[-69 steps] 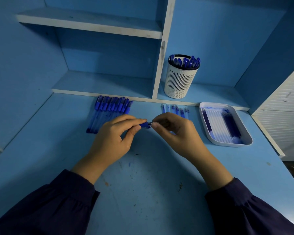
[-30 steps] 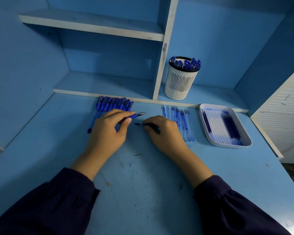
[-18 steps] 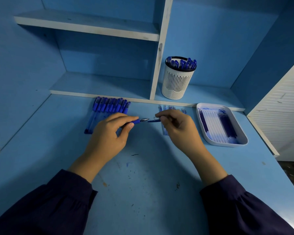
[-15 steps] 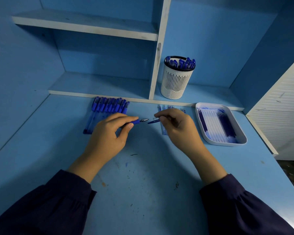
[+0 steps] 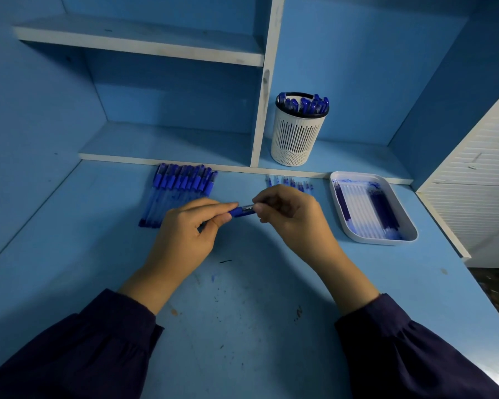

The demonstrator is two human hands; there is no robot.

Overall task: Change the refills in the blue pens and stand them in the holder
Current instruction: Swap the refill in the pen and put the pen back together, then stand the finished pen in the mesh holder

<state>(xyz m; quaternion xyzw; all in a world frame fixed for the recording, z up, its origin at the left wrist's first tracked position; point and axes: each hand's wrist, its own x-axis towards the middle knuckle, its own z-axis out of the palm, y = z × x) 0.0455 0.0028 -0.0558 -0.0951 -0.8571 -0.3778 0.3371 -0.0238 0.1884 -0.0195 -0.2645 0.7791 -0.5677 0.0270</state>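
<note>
**Blue pen half-assembled in front of the holder**

My left hand pinched its blue grip and my right hand pinched the clear end. Loose refills lay just before the holder, a tray of them to its right. Several pens stood in the holder; a row lay to its left, probably awaiting refills.

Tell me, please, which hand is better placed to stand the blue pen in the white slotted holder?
Probably the right hand. It pinches one end of the blue pen, and the white slotted holder stands on the shelf directly behind it; the left hand, gripping the other end, would reach across.
</note>
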